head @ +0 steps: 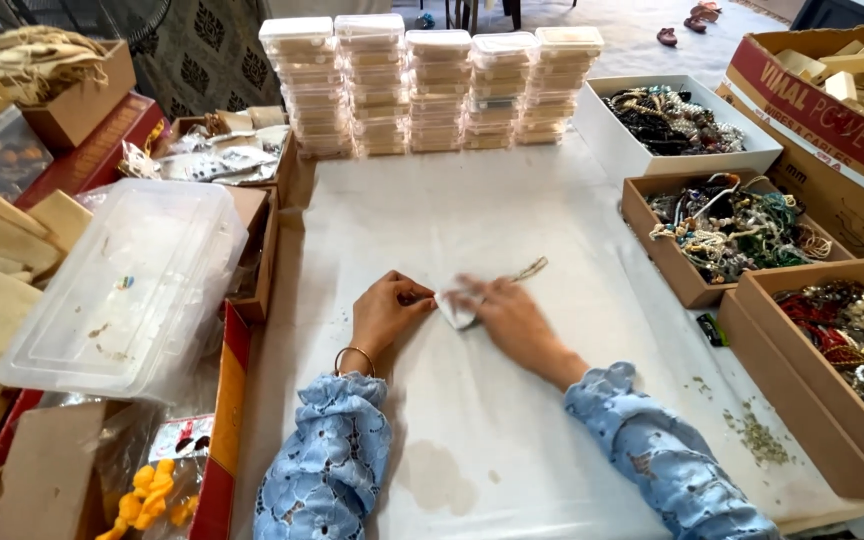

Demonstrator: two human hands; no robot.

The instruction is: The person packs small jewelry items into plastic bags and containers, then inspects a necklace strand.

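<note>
Resting at the frame's centre, a small white packet (457, 308) lay under the blurred right hand (510, 315), fingers pressed flat; the left hand (384, 310) pinched its left edge. Its cord (530, 268) pointed toward upper right. Stacked clear boxes (432, 88) stood above.

Soft, even daylight fills the scene, brightest on the white table cover (512, 200), with only faint shadows under the arms. The right hand (512, 315) smears with motion blur (its fingers lose all outline). Wide-angle distortion bends the edges; the far floor looks slightly washed out.
</note>
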